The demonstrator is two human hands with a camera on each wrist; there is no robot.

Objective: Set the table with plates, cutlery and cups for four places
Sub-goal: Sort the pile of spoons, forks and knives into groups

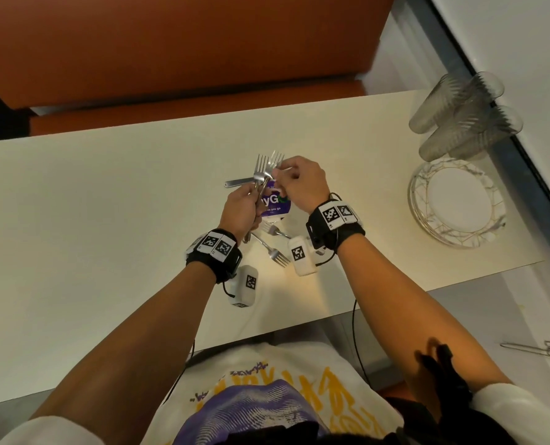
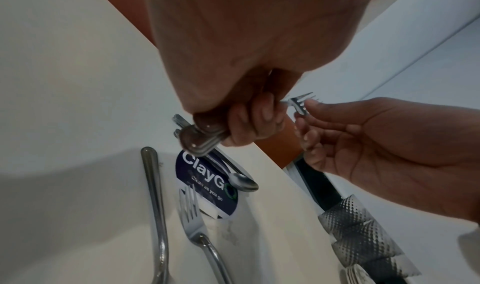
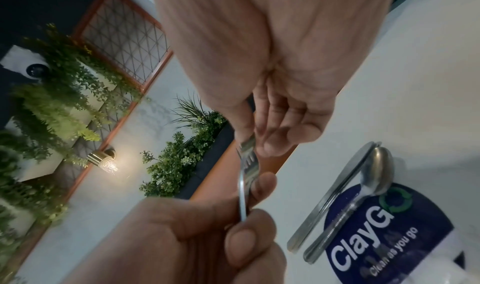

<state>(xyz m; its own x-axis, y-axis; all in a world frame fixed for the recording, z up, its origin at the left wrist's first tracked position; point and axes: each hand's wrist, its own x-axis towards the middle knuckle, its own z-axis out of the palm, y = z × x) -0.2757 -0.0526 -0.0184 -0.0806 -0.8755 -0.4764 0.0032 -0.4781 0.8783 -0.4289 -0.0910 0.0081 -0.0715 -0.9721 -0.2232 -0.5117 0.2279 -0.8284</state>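
Observation:
Above the middle of the white table (image 1: 106,194), my left hand (image 1: 246,205) grips a bunch of metal forks (image 1: 267,167) by their handles, tines pointing up and away. The handle ends (image 2: 200,142) stick out below my fist. My right hand (image 1: 284,179) pinches the head of one fork (image 3: 249,161) in that bunch between thumb and fingertips. On the table beneath lie two more forks (image 1: 276,252), a knife (image 1: 238,182) and a spoon (image 3: 376,171), around a purple "ClayGo" sticker (image 1: 278,205).
A stack of white plates (image 1: 460,203) sits near the table's right edge. Clear plastic cups (image 1: 460,117) lie in stacks behind it, by the wall. An orange bench (image 1: 183,49) runs along the far side. My torso is at the near edge.

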